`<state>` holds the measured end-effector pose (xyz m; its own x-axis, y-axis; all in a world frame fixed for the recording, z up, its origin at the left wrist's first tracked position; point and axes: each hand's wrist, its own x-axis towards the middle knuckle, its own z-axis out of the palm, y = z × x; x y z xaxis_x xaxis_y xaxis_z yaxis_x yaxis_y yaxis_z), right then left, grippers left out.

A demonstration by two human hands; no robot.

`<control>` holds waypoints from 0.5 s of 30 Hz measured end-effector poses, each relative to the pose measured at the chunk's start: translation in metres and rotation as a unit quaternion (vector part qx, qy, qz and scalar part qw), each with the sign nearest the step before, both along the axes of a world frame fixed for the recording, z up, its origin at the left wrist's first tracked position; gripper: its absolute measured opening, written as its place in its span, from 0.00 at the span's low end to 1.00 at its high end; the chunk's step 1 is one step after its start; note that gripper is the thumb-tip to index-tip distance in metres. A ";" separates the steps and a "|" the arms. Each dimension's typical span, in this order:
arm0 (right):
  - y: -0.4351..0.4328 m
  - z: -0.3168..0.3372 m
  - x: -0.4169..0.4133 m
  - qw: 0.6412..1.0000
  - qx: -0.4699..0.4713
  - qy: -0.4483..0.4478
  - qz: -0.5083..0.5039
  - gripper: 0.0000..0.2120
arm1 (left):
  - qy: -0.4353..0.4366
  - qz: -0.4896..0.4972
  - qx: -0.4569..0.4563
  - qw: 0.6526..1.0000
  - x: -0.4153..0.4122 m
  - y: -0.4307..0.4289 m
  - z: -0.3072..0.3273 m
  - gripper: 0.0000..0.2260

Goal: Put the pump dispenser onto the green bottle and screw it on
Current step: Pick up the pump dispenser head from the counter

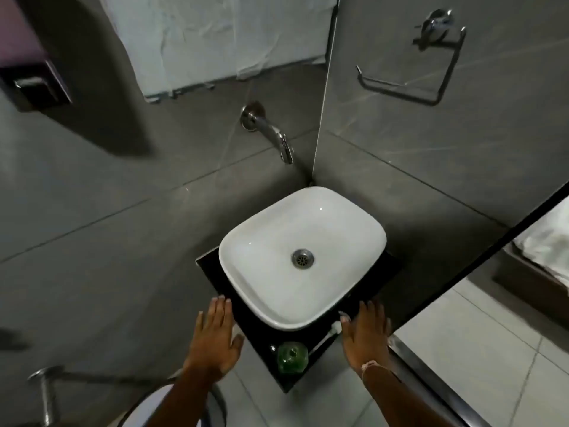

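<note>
The green bottle [292,358] stands upright on the black counter [258,331] in front of the sink, its neck bare. The white pump dispenser [327,334] lies on the counter just right of the bottle, its head near my right thumb and its thin tube pointing toward the bottle. My left hand [215,337] hovers flat with fingers spread at the counter's left edge, holding nothing. My right hand [365,332] is also flat and spread at the counter's right side, beside the pump but not gripping it.
A white basin [246,241] with a metal drain fills most of the counter. A chrome tap [271,131] juts from the grey tiled wall above it. A towel ring [431,66] hangs on the right wall. A glass partition edge [431,374] runs close to my right arm.
</note>
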<state>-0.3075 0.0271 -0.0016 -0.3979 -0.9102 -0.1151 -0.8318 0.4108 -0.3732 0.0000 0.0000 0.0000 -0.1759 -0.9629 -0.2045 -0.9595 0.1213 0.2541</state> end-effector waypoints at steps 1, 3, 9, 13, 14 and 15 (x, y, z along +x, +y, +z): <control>-0.001 -0.008 0.000 1.000 0.023 -0.004 -0.010 0.28 | 0.001 0.002 0.029 1.000 -0.004 0.008 -0.013 0.41; -0.005 -0.020 0.002 0.998 0.056 -0.004 -0.036 0.25 | 0.007 -0.007 0.083 0.997 -0.016 0.021 -0.038 0.41; -0.027 -0.032 0.016 0.972 0.146 -0.069 -0.168 0.30 | 0.047 0.003 0.153 0.987 -0.052 0.043 -0.071 0.51; -0.038 -0.045 0.016 0.942 0.205 -0.140 -0.226 0.36 | 0.113 0.042 0.145 0.982 -0.063 0.040 -0.074 0.49; -0.040 -0.047 0.017 0.936 0.218 -0.147 -0.234 0.36 | 0.123 0.045 0.142 0.981 -0.065 0.038 -0.074 0.47; -0.041 -0.049 0.017 0.931 0.226 -0.154 -0.242 0.36 | 0.134 0.048 0.138 0.980 -0.066 0.037 -0.073 0.45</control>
<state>-0.2910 -0.0135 -0.0507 -0.6333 -0.4638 -0.6195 -0.3906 0.8826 -0.2615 -0.0665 0.0370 -0.0734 -0.1698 -0.8919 -0.4191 -0.8572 -0.0762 0.5093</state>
